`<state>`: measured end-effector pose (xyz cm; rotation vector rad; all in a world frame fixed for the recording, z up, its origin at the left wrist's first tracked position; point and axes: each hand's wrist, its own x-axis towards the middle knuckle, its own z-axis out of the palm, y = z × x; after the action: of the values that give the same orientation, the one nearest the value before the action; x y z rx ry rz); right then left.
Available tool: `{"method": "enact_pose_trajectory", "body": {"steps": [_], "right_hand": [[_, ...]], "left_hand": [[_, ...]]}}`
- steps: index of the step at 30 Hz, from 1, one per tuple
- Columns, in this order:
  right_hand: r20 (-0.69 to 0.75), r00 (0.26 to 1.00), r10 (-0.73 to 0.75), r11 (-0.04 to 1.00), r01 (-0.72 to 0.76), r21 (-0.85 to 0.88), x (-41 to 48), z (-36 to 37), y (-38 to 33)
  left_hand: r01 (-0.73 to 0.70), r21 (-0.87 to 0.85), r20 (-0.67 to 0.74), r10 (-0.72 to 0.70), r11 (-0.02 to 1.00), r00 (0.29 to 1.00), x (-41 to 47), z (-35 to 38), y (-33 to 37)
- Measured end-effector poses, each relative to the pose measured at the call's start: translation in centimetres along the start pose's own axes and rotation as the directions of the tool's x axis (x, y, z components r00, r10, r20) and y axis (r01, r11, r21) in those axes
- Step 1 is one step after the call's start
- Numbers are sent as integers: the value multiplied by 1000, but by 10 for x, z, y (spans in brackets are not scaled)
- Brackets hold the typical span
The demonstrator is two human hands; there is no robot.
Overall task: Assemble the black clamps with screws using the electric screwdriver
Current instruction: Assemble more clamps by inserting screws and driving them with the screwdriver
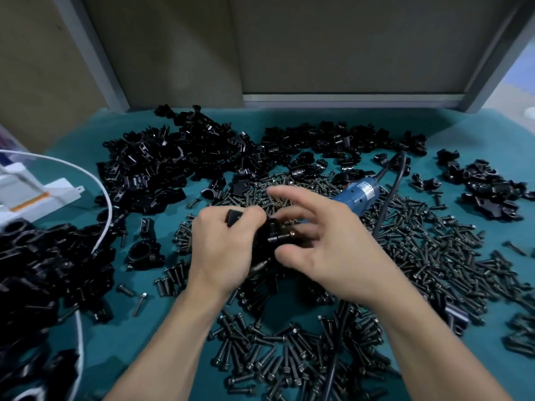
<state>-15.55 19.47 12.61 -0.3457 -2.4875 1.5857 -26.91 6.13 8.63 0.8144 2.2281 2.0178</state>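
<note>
Left hand (221, 247) grips black clamp (272, 237); right hand (327, 250) pinches screw (291, 234).

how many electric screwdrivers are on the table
1. The blue electric screwdriver lies on the scattered black screws just beyond the right hand, its black cord trailing away. Another could be hidden under the clamp piles.

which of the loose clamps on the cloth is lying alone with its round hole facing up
The clamp just left of the left hand, apart from the piles, its ring opening showing upward; the others sit heaped together.
</note>
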Motion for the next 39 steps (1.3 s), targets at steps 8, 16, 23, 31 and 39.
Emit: {"method": "enact_pose_trajectory", "body": {"steps": [8,16,23,31,39], "right_hand": [[210,949,233,799,-310,515,0,-6,-6],[348,931,105,700,-318,639,0,-7,-1],[320,942,102,628,-310,714,3,2,4],[266,958,105,623,-271,734,5,9,8],[53,998,29,709,-58,703,8,-5,15]], "left_hand": [[-341,-131,166,359,931,918,-11,3,7],[-459,73,50,457,885,888,-10,3,11],[-355,53,48,353,933,934,-10,5,12],[-235,-25,44,236,972,971,-8,5,5],[-208,-65,0,208,976,978,-5,8,-3]]}}
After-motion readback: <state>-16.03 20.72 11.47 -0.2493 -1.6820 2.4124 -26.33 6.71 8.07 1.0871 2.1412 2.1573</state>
